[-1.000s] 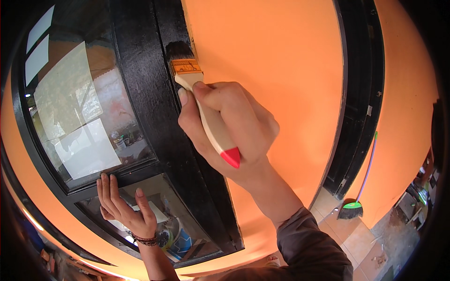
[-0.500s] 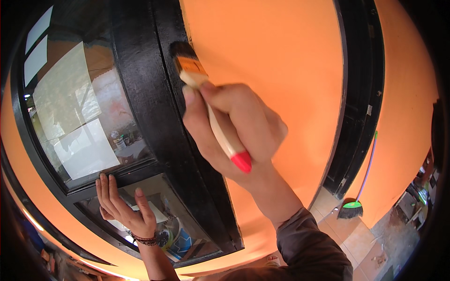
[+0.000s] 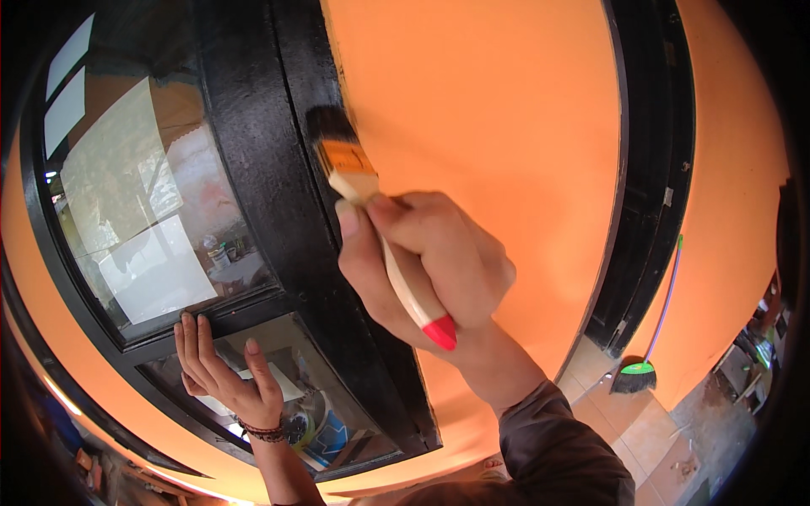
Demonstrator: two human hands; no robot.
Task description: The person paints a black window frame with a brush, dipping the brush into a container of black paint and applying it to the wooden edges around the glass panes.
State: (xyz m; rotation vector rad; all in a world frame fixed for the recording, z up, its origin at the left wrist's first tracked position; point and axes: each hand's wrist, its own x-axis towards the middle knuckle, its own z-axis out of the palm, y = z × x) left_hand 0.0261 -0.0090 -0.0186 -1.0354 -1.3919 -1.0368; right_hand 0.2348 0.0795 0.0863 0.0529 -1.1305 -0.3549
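Fingers (image 3: 439, 244) around paintbrush (image 3: 371, 211) handle.

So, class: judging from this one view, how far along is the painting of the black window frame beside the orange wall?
Done: the broad upright of the window frame already looks evenly black and glossy. In hand: the right hand holds the paintbrush, bristles on the frame's edge where it meets the orange wall; the left hand rests flat on the lower glass pane. Left: I cannot tell; no bare patches show, but the edge below the brush is hidden.
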